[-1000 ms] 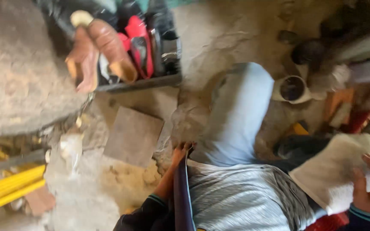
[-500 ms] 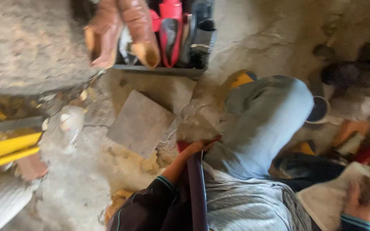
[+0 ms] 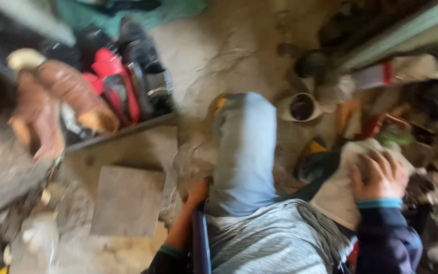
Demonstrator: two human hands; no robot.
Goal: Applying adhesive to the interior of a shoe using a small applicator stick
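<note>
Rough concrete floor (image 3: 229,56), dusty, view blurred. Right hand (image 3: 378,177) lies with fingers spread and curled on 1 crumpled whitish cloth (image 3: 338,195) beside the knee (image 3: 244,132); long axis runs lower-left to upper-right. Left hand (image 3: 197,192) mostly hidden, grip unclear. Grey tile (image 3: 128,200) lies flat; farther off, a tool tray (image 3: 128,129).

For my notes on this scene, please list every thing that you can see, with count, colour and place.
tile: one, grey, flat on the dirt floor, lower left.
boots: two, brown, on the tray at upper left.
tray: one, dark, upper left, holds red and black items, blurred.
pipe piece: one, white, on the floor, upper centre.
cloth: one, white, under the right hand.
knee: one, light blue trousers, centre.
left hand: beside the knee, by the floor.
right hand: pressing on the cloth.
</note>
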